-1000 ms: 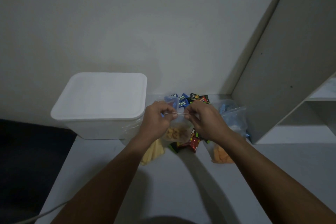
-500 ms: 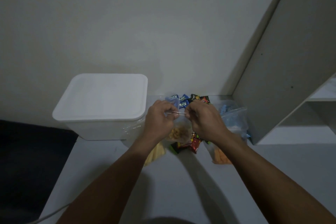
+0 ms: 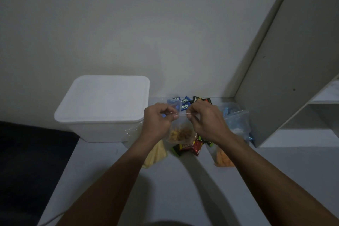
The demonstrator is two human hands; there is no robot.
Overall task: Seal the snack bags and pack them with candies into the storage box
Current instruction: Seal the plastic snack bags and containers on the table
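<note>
A clear snack bag [image 3: 180, 133] with golden-brown pieces hangs above the table between my hands. My left hand [image 3: 158, 121] pinches the left end of its zip strip and my right hand [image 3: 207, 119] pinches the right part, the two close together. The white storage box [image 3: 102, 108] stands to the left with its lid on. Another bag with pale yellow snacks [image 3: 156, 153] lies under my left wrist, and one with orange snacks [image 3: 222, 158] lies under my right forearm. Blue candies [image 3: 183, 102] lie behind the hands; red and green ones [image 3: 189, 147] lie below the held bag.
A clear bag with blue contents [image 3: 236, 119] sits at the right against a grey cabinet side [image 3: 286, 71]. The white table [image 3: 183, 189] ends at a dark area on the left. A thin cable [image 3: 53, 217] runs off the lower left.
My hands have drawn slightly closer together along the top of the held bag. Everything else stays in place.
</note>
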